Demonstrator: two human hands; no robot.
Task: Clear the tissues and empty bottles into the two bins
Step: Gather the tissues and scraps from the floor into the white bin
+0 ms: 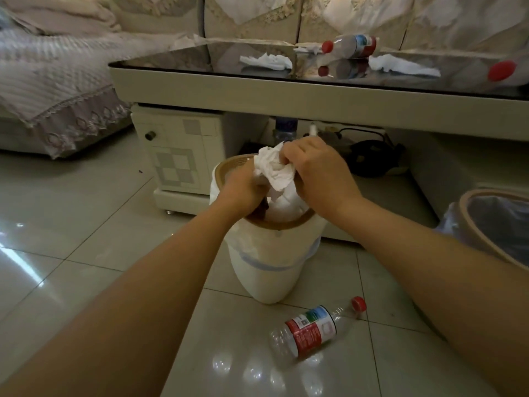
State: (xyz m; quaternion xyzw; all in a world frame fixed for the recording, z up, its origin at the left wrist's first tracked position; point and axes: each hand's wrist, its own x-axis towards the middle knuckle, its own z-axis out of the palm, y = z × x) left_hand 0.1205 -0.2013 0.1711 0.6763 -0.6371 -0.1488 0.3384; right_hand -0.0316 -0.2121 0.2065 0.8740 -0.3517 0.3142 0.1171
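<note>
Now both hands meet over the cream bin [269,270] so the crumpled tissues [276,170] fall straight inside — the left hand [243,190] grips the wad from below, the right hand [317,170] pinches it from above. More tissues [269,61] and a bottle [350,46] lie on the glass table [257,93], another bottle [312,329] on the floor — probably meant for the second bin [486,222] at right.
</note>
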